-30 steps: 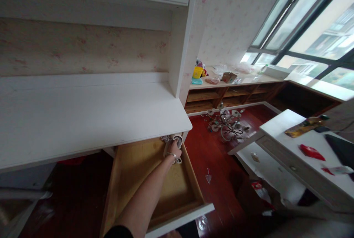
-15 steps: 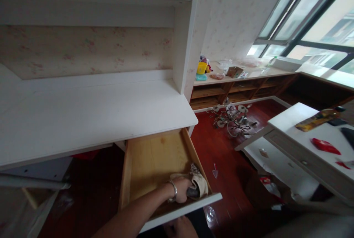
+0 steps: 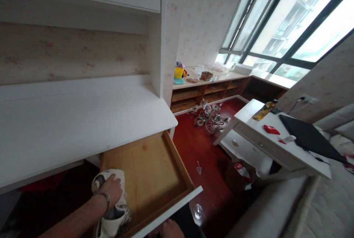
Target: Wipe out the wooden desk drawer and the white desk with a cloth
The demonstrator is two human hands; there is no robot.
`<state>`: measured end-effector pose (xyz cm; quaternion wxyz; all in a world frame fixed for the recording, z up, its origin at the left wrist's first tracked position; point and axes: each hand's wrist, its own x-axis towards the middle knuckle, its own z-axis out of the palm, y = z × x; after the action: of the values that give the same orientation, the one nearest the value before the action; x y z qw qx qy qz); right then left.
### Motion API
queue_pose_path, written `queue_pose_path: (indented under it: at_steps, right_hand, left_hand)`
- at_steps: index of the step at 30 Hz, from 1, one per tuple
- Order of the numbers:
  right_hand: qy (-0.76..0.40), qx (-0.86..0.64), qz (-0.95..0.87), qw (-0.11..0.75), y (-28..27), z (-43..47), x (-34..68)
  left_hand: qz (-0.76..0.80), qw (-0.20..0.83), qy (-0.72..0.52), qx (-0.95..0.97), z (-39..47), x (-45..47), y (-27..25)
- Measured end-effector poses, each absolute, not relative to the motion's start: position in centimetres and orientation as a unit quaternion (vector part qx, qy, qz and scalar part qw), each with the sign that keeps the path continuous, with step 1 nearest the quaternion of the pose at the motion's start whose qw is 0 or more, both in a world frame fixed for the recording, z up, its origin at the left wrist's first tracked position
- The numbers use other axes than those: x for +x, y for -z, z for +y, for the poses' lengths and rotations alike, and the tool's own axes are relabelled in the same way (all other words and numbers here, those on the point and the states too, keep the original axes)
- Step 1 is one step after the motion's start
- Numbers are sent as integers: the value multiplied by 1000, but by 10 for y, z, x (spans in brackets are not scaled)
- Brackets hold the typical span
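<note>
My left hand (image 3: 112,190), with a bracelet at the wrist, is closed on a bunched cream cloth (image 3: 117,227) with dark patches. The cloth lies at the left side of a pulled-out wooden drawer (image 3: 151,171) and covers part of that side wall. Just below the white drawer front (image 3: 177,206), at the bottom edge of the view, my right hand (image 3: 170,229) is curled. The front panel hides what its fingers hold, if anything.
Above the drawer is a white desktop (image 3: 83,120) with a cabinet overhead. On the red floor to the right lie a dismantled chandelier (image 3: 208,116) and a clear round piece (image 3: 197,211). A white table (image 3: 246,114) carries a bottle, red packets and a black flat item.
My left hand has carried the cloth from the drawer's front right corner to its left side. The view has turned to the right. My right hand stays by the drawer front.
</note>
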<state>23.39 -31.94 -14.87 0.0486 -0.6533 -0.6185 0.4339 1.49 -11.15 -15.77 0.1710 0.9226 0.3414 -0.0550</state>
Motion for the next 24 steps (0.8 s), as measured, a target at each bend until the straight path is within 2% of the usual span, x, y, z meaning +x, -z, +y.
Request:
queue_pose_path:
  at_steps: [4, 6, 11, 15, 19, 24]
  right_hand:
    - [-424, -661, -618, 43, 148, -321, 235]
    - [-421, -646, -635, 47, 146, -321, 237]
    - [-437, -622, -648, 49, 144, -320, 242]
    - [-430, -632, -641, 63, 147, -320, 241]
    - [-429, -626, -649, 61, 142, -319, 241]
    - [-437, -616, -653, 63, 131, -318, 241]
  left_hand:
    - [362, 38, 140, 921, -77, 12, 129]
    - [378, 2, 126, 917, -60, 12, 118]
    - [409, 5, 74, 910, -38, 11, 114]
    - [410, -7, 86, 908, -47, 18, 111]
    - [436, 87, 100, 890, -67, 28, 96]
    - [557, 294, -42, 776, -91, 42, 84]
